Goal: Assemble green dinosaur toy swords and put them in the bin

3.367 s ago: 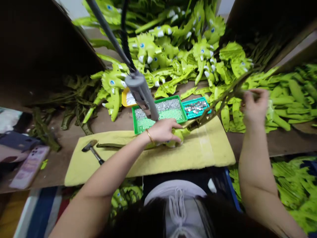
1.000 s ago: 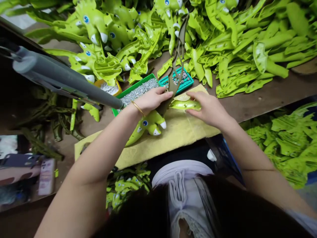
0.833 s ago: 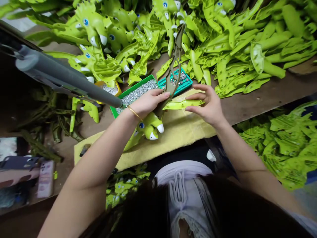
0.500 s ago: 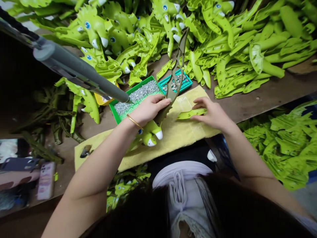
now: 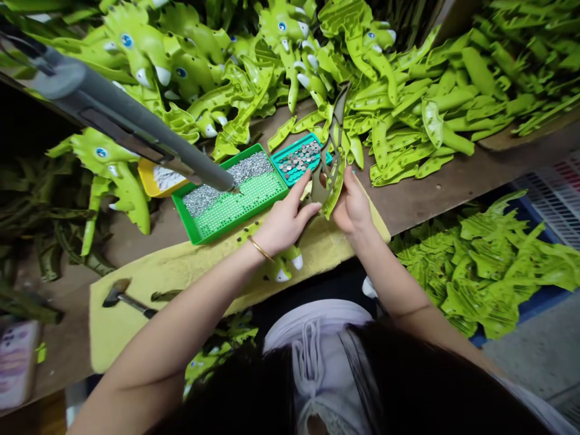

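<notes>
My left hand [image 5: 284, 219] grips a green dinosaur-head toy [image 5: 284, 263] with white horns, together with the olive-brown arm piece [image 5: 336, 134] that rises from it. My right hand [image 5: 351, 204] presses a flat light-green plastic shell [image 5: 336, 185] against that arm piece, fingers closed on it. Both hands meet above the yellow cloth pad [image 5: 136, 302], just in front of the trays.
A green tray [image 5: 235, 202] of small screws, a teal tray [image 5: 294, 162] of metal discs and a yellow tray [image 5: 154, 180] stand behind the pad. A grey hanging screwdriver [image 5: 136, 130] slants over them. A hammer [image 5: 124, 294] lies at left. Green toy parts [image 5: 408, 109] pile up behind and in a bin [image 5: 489, 266] at right.
My right hand has lifted the light-green shell off the pad and brought it up against the olive arm piece. The toy has moved slightly right; the view has shifted.
</notes>
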The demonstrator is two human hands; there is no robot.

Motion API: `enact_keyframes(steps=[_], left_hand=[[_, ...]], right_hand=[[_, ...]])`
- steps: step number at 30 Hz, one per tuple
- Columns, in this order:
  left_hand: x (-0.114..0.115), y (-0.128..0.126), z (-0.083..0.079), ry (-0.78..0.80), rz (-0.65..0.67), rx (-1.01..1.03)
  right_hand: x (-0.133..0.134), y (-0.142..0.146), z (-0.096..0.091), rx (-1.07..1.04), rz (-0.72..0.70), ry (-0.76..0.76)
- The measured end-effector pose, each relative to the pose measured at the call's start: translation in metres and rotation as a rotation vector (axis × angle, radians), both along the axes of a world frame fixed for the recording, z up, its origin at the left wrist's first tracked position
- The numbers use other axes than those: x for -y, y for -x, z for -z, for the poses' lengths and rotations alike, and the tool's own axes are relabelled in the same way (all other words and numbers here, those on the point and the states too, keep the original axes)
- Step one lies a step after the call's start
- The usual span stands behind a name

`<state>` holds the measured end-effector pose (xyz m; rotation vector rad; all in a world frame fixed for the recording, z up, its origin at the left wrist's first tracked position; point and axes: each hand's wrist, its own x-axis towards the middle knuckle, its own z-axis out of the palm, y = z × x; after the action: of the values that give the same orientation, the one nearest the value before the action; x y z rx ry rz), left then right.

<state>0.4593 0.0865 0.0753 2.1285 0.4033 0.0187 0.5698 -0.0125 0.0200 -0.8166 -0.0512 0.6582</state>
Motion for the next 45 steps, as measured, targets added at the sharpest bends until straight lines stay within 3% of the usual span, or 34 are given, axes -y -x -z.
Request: enact_keyframes(steps=[7,15,17,20,23,27,31,42,45], left_hand=[[0.002,0.001,0.001,-0.008,0.051,0.009],[-0.015,0.004,0.004,-0.028,0.08,-0.041],[-0.015,0.005,0.001,-0.074,0.057,-0.045],[-0.012,0.007,0.0,-0.199,0.037,-0.111],[-0.007,0.009,0.004,-0.341,0.048,-0.122],[-0.004,0.013,0.015,-0.469,0.025,-0.051],[-0.005,0.016,0.02,-0.517,0.017,-0.015],[0.003,0.013,0.007,-0.443,-0.024,-0.271],[-0.002,0.005,0.003,-0.362,0.02,-0.27]], right_hand=[[-0.005,0.0,-0.008,-0.11,-0.083,0.001],[-0.005,0.0,-0.01,-0.004,-0.119,0.075],[-0.001,0.006,-0.009,0.162,-0.144,0.18],[0.006,0.019,-0.003,0.453,-0.245,0.489],[0.009,0.027,0.005,0.549,-0.281,0.666],[0.009,0.025,0.006,0.579,-0.255,0.666],[0.012,0.015,0.0,0.687,-0.395,0.719],[0.015,0.031,0.005,0.446,-0.279,0.624],[0.018,0.027,0.002,0.422,-0.267,0.611]])
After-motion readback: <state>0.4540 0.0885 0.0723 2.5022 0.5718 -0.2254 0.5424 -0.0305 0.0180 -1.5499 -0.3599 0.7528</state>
